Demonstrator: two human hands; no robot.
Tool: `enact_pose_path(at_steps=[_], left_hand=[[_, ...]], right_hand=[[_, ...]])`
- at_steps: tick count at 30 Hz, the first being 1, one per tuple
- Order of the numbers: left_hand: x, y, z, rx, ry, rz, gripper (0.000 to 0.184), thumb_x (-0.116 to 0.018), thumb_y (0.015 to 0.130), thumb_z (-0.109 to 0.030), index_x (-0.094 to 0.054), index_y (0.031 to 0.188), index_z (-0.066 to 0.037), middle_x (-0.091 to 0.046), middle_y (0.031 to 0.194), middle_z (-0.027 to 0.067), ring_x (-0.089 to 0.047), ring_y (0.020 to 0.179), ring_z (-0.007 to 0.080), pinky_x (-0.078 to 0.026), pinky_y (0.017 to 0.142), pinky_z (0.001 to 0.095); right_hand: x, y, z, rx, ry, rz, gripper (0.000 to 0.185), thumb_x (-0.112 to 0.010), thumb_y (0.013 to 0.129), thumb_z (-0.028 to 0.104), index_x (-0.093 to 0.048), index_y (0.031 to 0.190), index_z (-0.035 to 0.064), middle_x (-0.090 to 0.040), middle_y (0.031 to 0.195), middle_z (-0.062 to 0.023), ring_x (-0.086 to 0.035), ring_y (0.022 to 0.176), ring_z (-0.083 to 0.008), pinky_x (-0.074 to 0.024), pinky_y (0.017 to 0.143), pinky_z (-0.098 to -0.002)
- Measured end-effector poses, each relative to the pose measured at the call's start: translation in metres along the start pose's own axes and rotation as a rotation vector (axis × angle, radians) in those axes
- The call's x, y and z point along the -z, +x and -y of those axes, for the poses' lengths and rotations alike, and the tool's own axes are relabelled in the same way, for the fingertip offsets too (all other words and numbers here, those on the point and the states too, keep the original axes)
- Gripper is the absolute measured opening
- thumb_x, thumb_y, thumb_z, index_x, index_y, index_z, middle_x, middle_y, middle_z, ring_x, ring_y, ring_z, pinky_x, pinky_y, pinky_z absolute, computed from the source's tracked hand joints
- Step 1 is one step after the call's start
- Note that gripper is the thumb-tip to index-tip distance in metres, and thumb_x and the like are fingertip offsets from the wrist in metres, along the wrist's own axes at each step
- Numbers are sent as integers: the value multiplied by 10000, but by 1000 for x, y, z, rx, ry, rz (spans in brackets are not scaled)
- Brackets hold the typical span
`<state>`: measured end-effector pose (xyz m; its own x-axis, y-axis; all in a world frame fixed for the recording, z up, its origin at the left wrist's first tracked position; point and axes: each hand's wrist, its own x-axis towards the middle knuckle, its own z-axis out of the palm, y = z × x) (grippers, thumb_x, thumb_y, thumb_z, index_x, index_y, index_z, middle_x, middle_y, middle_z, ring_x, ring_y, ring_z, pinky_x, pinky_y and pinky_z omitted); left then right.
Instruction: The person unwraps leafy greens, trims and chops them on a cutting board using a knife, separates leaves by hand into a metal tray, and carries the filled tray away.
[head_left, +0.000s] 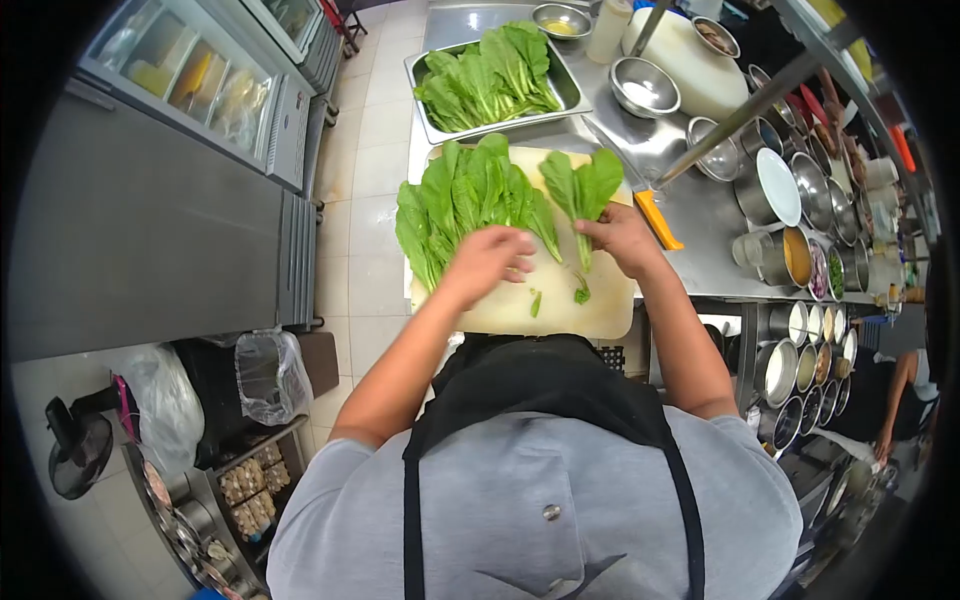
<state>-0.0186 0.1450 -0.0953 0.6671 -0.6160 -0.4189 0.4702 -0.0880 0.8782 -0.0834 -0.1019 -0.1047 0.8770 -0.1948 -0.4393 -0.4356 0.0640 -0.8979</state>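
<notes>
Right hand point(625, 240) pinches a small leaf bunch point(585, 188) by its stems, leaves pointing away from the body, over the right side of the cutting board point(590, 312). Left hand point(492, 262) blurred, fingers partly bent, at the stem end of the leaf pile point(465, 195); cannot tell whether it grips any. Pile lies on the board's left side, spilling past its edge; green scraps point(582, 292) lie nearer the body. Beyond the board: metal tray point(578, 100) with more green leaves. Right of the board, on the counter point(700, 275): orange-handled knife point(656, 218). Farther right: container of orange-brown contents point(796, 257), beside small containers of purple pieces point(818, 270) and chopped greens point(836, 272). Behind the tray: metal bowl point(562, 22), yellow contents.
</notes>
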Motion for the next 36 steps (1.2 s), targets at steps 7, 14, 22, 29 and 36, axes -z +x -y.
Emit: enact_pose_path(at_steps=[7,14,22,29,36], left_hand=[[-54,27,5,-67,-11,-2,160,-655,940,-154,-606,892,-9,-680,839,88,-678,722,170,-572,631,276],[-51,29,14,-159,-119,-126,156,-652,935,-123,-569,865,-10,-672,892,100,-647,669,153,-581,621,283],[-47,21,9,-77,98,-115,237,-709,903,-181,-652,930,47,-681,943,119,-645,676,146,-552,593,275],[-44,18,6,-221,-179,-203,254,-664,947,-210,-684,965,43,-690,903,82,-648,722,137,-562,600,267],[5,18,17,-264,-237,-358,175,-508,998,-122,-606,1054,11,-654,956,99,-665,879,193,-560,741,328]], right_hand=[[-15,-23,14,114,290,-34,194,-720,878,131,-674,1018,5,-690,907,-54,-623,762,-133,-497,671,-284],[-20,-35,0,1,-63,32,265,-712,836,96,-637,1065,-14,-671,865,-66,-630,736,-146,-498,632,-278],[-35,-35,7,157,-286,13,162,-745,804,130,-671,843,-9,-630,715,-36,-559,622,-92,-460,563,-252],[-38,-17,-13,56,343,-51,168,-705,902,152,-648,833,10,-637,755,-39,-549,593,-103,-459,554,-254],[-24,-16,-3,30,25,-176,152,-694,869,116,-633,848,-21,-644,764,-63,-571,633,-99,-470,574,-240]])
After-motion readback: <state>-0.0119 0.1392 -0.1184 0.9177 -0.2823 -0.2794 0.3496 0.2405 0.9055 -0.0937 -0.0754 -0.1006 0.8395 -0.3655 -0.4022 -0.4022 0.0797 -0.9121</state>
